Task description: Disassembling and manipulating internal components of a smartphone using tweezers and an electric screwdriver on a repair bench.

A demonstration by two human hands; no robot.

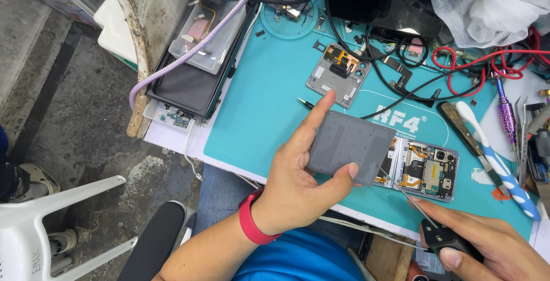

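Careful, that grey panel (350,147) sits only between thumb and fingertip of your left hand (298,183), above the teal mat (269,103); a slip could drop it onto the opened phone (424,169). Your right hand (487,246) is clamped on a black-handled tool (441,235), its thin tip near the phone's exposed parts.

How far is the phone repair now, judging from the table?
Done: the opened phone lies on the teal mat with its boards exposed, and a detached grey frame with camera cut-outs sits apart. In hand: the left hand holds a grey square panel; the right hand grips a thin-tipped black tool pointing at the phone. Left: the phone is open and parts lie loose.
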